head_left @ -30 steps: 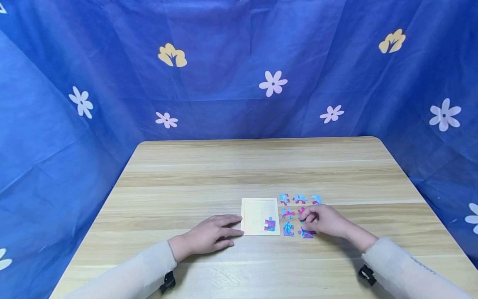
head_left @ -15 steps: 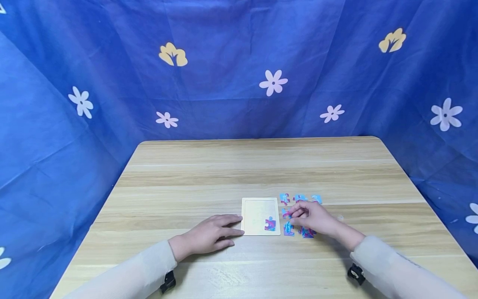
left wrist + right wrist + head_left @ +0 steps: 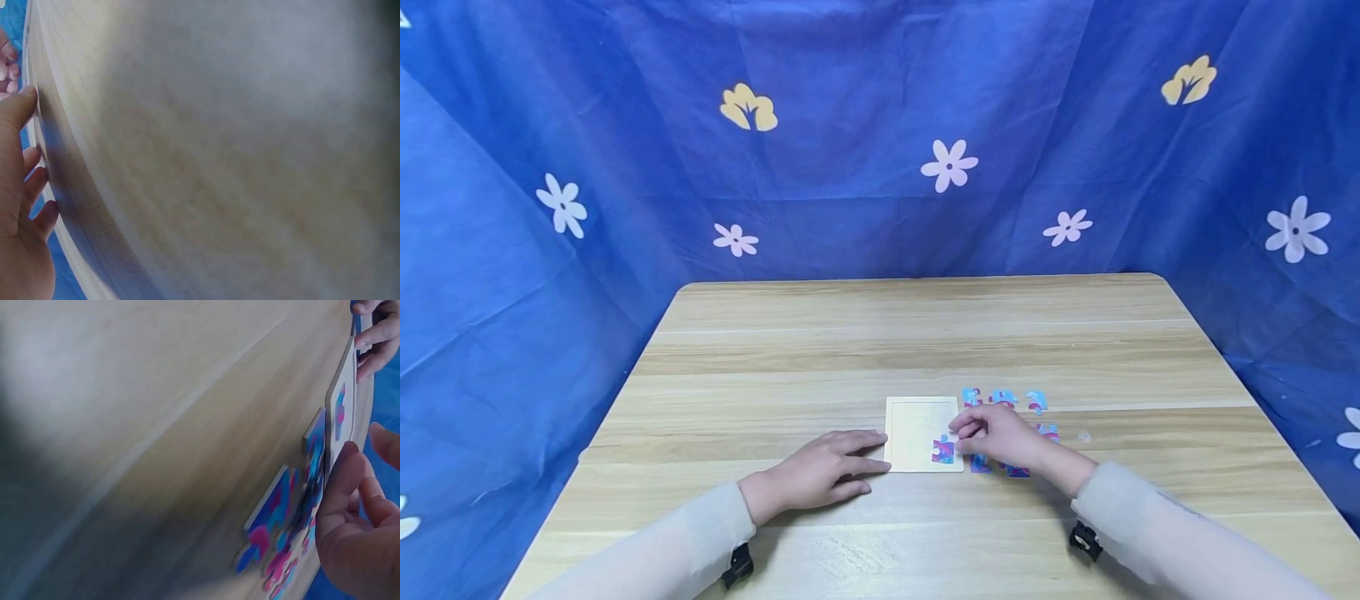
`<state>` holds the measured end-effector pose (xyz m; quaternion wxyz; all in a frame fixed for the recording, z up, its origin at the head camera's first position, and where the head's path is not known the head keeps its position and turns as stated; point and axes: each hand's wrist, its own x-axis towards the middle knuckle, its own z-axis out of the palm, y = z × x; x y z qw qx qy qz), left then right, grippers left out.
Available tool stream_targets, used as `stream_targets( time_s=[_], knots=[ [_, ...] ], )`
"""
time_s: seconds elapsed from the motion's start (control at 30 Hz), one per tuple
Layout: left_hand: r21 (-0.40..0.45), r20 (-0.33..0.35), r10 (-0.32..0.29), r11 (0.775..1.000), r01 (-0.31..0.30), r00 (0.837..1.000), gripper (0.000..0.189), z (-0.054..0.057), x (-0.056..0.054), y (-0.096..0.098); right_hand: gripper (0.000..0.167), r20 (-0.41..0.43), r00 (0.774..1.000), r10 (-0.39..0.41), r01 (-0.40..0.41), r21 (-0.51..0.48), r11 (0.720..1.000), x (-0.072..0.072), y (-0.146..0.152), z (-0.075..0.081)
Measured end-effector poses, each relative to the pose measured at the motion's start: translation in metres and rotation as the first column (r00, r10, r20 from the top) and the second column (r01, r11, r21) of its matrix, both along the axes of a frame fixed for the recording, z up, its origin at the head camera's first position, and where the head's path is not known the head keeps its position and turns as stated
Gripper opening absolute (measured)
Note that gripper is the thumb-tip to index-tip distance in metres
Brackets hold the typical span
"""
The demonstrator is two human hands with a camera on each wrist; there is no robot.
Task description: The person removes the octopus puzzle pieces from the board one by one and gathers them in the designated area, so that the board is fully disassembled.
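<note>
My left hand (image 3: pixel 823 471) lies with fingers extended, index and middle fingertips at the left edge of the pale square puzzle tray (image 3: pixel 913 467). A single pink-and-blue jigsaw piece (image 3: pixel 943 451) sits in the tray's lower right. Over the tray's right edge hovers my right hand (image 3: pixel 1003 435), fingers loosely bent. In the right wrist view a gap shows between its thumb (image 3: pixel 345 472) and index finger, with no piece visible there. Several jigsaw pieces lie under and around this hand, among them one at the top right (image 3: pixel 1037 402) and a pink-blue one (image 3: pixel 1047 432); the hand partly hides others.
All this rests on a wooden table (image 3: pixel 820 350). A blue curtain (image 3: pixel 850 208) printed with flowers and trees hangs behind and at both sides. A small clear speck (image 3: pixel 1083 436) lies right of the pieces. Black wrist devices show at both sleeves.
My right hand has moved left from the middle of the loose pieces to the tray's right edge, uncovering pieces on the right. The left hand and the tray have stayed in place.
</note>
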<state>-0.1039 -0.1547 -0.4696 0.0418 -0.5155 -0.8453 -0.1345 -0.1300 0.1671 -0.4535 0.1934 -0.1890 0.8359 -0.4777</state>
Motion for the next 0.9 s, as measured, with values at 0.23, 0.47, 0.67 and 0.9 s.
stream_targets(
  time_s=[0.23,0.47,0.67,0.9],
  knots=[
    [0.003,0.000,-0.005,1.000,0.005,1.000,0.036,0.002,0.000,0.001,0.026,-0.023,1.000,0.019,-0.017,0.071,0.997,-0.001,-0.010,0.004],
    [0.007,-0.006,-0.011,1.000,0.011,1.000,0.036,0.002,0.001,0.001,0.023,-0.012,1.000,-0.011,0.013,0.135,0.991,0.002,-0.016,0.007],
    [0.006,-0.009,-0.009,1.000,0.009,1.000,0.036,0.002,0.001,0.001,0.021,0.007,0.999,-0.032,0.030,0.170,0.985,0.002,-0.020,0.007],
    [0.002,0.003,-0.002,1.000,0.002,1.000,0.037,0.002,0.003,0.002,0.020,-0.001,0.999,-0.034,0.034,0.176,0.984,0.003,-0.024,0.008]
  ],
)
